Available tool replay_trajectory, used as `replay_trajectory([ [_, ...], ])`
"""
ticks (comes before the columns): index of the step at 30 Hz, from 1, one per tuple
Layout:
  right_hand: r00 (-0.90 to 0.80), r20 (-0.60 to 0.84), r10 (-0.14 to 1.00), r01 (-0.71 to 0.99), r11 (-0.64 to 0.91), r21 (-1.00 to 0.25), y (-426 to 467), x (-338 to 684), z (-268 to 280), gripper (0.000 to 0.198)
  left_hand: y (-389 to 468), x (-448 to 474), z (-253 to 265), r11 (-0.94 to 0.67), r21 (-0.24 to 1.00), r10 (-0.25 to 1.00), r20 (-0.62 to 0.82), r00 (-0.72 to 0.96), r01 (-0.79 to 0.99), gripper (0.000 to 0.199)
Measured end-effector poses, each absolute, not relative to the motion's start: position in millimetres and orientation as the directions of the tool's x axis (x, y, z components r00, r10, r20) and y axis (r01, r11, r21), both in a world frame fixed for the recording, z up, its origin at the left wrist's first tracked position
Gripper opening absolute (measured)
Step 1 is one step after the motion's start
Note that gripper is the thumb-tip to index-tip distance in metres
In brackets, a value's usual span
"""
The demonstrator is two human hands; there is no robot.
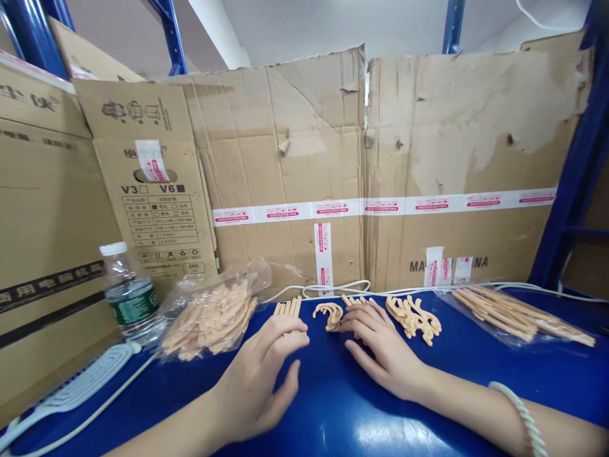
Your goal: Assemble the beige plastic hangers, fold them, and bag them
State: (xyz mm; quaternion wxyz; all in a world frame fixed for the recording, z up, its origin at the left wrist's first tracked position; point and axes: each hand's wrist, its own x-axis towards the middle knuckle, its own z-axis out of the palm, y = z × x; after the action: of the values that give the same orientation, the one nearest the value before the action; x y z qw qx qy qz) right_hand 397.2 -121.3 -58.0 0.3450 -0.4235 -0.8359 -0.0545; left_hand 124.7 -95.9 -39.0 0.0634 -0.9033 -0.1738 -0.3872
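Head view: two hands resting near small groups of pale pieces

Head camera: just below the middle of the frame, short sticks [288,307] are lying side by side behind the left hand [264,374], probably lined up so that each is easy to pick out. That hand's fingers are bending together, with the thumb standing apart and nothing showing in the gap. The right hand [385,349], right of centre, is reaching over a second row of sticks [354,300], its fingers slightly spread and its thumb standing apart; the hand is hiding what lies beneath, so I cannot tell whether it is gripping anything. Curved pieces [328,314] are nesting between the hands, and more curly pieces [413,317] are lying just beyond the right hand, seemingly grouped by shape.

Clear bags are flanking these groups, likely holding loose stock within reach: a bag of flat pieces [212,320] left of centre, a bag of long sticks [509,314] at the right.

Cardboard panels [285,158] are closing off the back, with a white cable [285,293] running along their foot, so rearward room is looking tight. A bottle [130,298] and a brush [85,381] are limiting the lower left. Blue tabletop [328,387] is showing between the forearms at lower centre, offering the easiest way to draw back.
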Motion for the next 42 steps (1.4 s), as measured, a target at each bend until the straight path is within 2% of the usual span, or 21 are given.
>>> replay_trajectory([
  [2, -0.38, 0.628, 0.679, 0.763, 0.614, -0.202, -120, 396, -59, 0.019, -78, 126, -45, -0.91, 0.097, 0.367, 0.64, 0.675, 0.403, 0.041],
  [6, -0.34, 0.627, 0.701, 0.813, 0.554, -0.178, -117, 395, -59, 0.018, -64, 116, -64, -0.816, 0.23, 0.557, 0.564, 0.61, 0.531, 0.036],
  [10, -0.343, 0.607, 0.717, 0.854, 0.507, -0.115, -113, 394, -53, 0.021, -63, 111, -73, -0.765, 0.299, 0.633, 0.514, 0.579, 0.571, 0.034],
  [17, -0.42, 0.414, 0.807, 0.89, 0.456, 0.013, -101, 389, -28, 0.027, -64, 114, -71, -0.752, 0.308, 0.652, 0.478, 0.588, 0.583, 0.03],
  [25, -0.447, 0.262, 0.855, 0.889, 0.458, 0.021, -86, 385, -22, 0.038, -67, 115, -65, -0.772, 0.274, 0.625, 0.496, 0.603, 0.574, 0.021],
  [29, -0.457, 0.2, 0.867, 0.886, 0.462, 0.02, -84, 384, -24, 0.034, -65, 116, -66, -0.773, 0.27, 0.621, 0.504, 0.6, 0.574, 0.017],
  [35, -0.434, 0.217, 0.874, 0.891, 0.453, -0.041, -79, 385, -23, 0.023, -64, 115, -67, -0.783, 0.255, 0.607, 0.51, 0.609, 0.567, 0.015],
  [42, -0.419, 0.325, 0.847, 0.84, 0.498, -0.214, -67, 388, -27, 0.02, -66, 112, -67, -0.808, 0.231, 0.57, 0.537, 0.622, 0.542, 0.017],
])
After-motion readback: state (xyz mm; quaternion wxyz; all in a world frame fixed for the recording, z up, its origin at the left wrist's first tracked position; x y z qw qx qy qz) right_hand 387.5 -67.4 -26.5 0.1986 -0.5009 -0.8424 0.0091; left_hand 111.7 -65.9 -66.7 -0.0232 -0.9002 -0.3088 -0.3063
